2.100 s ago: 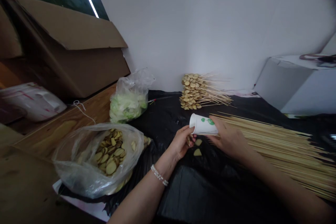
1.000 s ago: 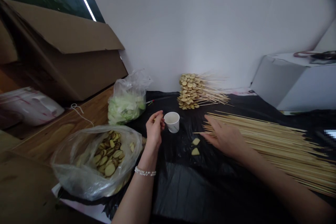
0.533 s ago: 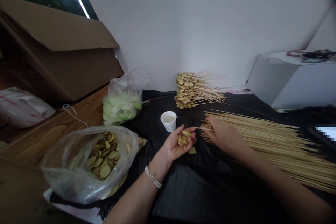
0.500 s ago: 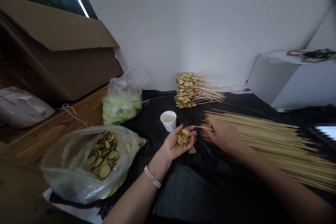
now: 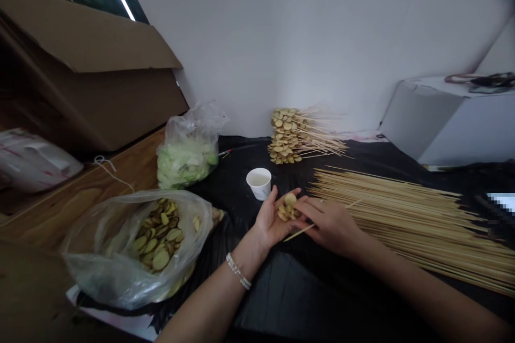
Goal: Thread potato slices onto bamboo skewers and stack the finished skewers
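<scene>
My left hand point(image 5: 271, 221) is cupped palm up around a small pile of potato slices point(image 5: 286, 212). Over that palm, my right hand point(image 5: 328, 223) grips a thin bamboo skewer point(image 5: 298, 233), whose end sticks out below the fingers toward the lower left. Its fingertips touch the slices at the pile's right side. Just beyond my left hand stands a white paper cup point(image 5: 258, 184) with pale liquid inside. To the left, an open clear plastic bag point(image 5: 96, 257) holds many loose potato slices point(image 5: 161, 241). Loose bamboo skewers point(image 5: 402, 214) lie in a wide heap under and beside my right forearm.
Skewered potato slices point(image 5: 285, 134) are stacked by the wall. A bag of chopped greens point(image 5: 187, 163) stands at the back left, near a red-tipped pen point(image 5: 225, 152). A cardboard box point(image 5: 120, 102) rises on the left, a white box point(image 5: 426, 118) at right. Black plastic sheeting point(image 5: 277, 295) covers the work surface.
My right hand has moved left from the edge of the skewer heap to my left palm, bringing a skewer. Its fingers now touch the potato slices. My left hand has shifted slightly right.
</scene>
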`<state>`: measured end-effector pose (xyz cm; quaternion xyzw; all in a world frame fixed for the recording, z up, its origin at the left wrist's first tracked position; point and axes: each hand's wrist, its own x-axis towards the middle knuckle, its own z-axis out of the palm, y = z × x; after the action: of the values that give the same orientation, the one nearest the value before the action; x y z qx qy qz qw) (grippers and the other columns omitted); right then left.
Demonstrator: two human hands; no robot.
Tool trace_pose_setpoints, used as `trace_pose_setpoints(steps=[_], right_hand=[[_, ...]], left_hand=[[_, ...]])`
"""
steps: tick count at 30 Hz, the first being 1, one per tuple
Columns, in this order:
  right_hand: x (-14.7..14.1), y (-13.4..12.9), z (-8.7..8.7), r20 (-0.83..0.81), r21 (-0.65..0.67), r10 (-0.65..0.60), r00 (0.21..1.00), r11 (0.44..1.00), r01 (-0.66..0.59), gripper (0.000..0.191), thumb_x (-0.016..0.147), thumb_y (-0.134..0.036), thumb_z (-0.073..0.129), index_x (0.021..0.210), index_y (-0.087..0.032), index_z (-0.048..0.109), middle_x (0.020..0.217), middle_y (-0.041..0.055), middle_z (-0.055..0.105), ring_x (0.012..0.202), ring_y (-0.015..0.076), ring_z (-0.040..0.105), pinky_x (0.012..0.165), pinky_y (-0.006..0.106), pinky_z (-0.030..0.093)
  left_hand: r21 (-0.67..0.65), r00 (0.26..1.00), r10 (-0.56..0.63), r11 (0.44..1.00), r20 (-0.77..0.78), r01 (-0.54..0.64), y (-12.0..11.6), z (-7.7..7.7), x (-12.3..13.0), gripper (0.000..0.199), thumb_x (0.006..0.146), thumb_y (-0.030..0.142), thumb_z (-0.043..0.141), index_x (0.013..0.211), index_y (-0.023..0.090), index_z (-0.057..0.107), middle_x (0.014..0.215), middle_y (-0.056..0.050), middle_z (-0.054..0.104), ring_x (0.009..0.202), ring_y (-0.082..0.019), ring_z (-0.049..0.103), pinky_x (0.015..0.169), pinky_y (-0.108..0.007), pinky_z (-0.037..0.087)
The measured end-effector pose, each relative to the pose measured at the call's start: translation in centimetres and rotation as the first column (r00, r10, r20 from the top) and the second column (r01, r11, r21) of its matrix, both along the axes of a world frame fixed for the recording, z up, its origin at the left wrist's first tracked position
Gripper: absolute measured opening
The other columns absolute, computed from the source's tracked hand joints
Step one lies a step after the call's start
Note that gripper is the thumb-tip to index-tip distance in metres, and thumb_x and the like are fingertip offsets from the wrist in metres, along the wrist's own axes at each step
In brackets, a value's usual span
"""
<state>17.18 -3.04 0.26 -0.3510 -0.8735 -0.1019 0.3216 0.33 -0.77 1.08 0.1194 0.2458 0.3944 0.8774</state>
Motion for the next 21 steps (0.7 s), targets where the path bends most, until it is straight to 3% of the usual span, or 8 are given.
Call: trace_pose_setpoints(steps=[4, 8, 11, 16, 21], right_hand=[[-0.7, -0.5, -0.1, 0.045, 0.001, 0.001, 0.999, 1.0, -0.001, 0.036, 0.094, -0.035, 0.047, 0.122, -0.015, 0.056, 0.094, 0.01, 0.069, 0.07, 0.0175, 0.063, 0.058, 0.026, 0.041], [-0.9, -0.7, 0.0, 0.096, -0.12, -0.001, 0.995, 0.993, 0.012, 0.035, 0.093, -0.032, 0.047, 0.125, -0.019, 0.055, 0.098, 0.0095, 0.07, 0.069, 0.019, 0.064, 0.058, 0.027, 0.042], [-0.8, -0.7, 0.2, 0.04, -0.245, 0.028, 0.999, 0.969, -0.017, 0.033, 0.092, -0.029, 0.046, 0.123, -0.021, 0.056, 0.099, 0.0081, 0.07, 0.077, 0.0203, 0.065, 0.065, 0.029, 0.044], [-0.4, -0.3, 0.8, -0.09, -0.359, 0.094, 0.991, 0.926, -0.121, 0.025, 0.088, -0.022, 0.049, 0.112, -0.02, 0.058, 0.099, 0.0053, 0.069, 0.084, 0.0187, 0.063, 0.072, 0.029, 0.043], [0.0, -0.2, 1.5, -0.046, -0.399, 0.045, 0.998, 0.915, -0.06, 0.012, 0.086, -0.024, 0.052, 0.093, -0.018, 0.059, 0.087, 0.0042, 0.067, 0.075, 0.0175, 0.06, 0.065, 0.028, 0.04]], left_hand=[[-0.003, 1.0, -0.006, 1.0, -0.016, 0.006, -0.4, 0.1, 0.7, 0.059, 0.091, 0.053, 0.037, 0.125, 0.008, 0.052, 0.103, -0.016, 0.067, 0.092, -0.026, 0.064, 0.085, -0.038, 0.047], [0.031, 0.999, -0.045, 0.998, -0.027, 0.046, -0.6, -0.2, 1.0, 0.06, 0.089, 0.055, 0.04, 0.122, 0.008, 0.055, 0.102, -0.016, 0.066, 0.09, -0.026, 0.064, 0.084, -0.037, 0.046], [0.048, 0.998, -0.057, 0.997, -0.017, 0.058, -0.6, -0.4, 1.0, 0.06, 0.089, 0.055, 0.039, 0.12, 0.007, 0.056, 0.101, -0.017, 0.066, 0.09, -0.026, 0.064, 0.083, -0.037, 0.045], [0.046, 0.997, -0.08, 0.996, 0.019, 0.079, -0.6, -0.6, 1.0, 0.058, 0.09, 0.054, 0.038, 0.117, 0.006, 0.058, 0.092, -0.015, 0.068, 0.084, -0.025, 0.064, 0.081, -0.036, 0.044], [0.059, 0.995, -0.088, 0.995, 0.054, 0.084, -0.5, -0.6, 0.8, 0.059, 0.091, 0.053, 0.035, 0.115, 0.005, 0.059, 0.088, -0.015, 0.068, 0.081, -0.025, 0.064, 0.075, -0.034, 0.044]])
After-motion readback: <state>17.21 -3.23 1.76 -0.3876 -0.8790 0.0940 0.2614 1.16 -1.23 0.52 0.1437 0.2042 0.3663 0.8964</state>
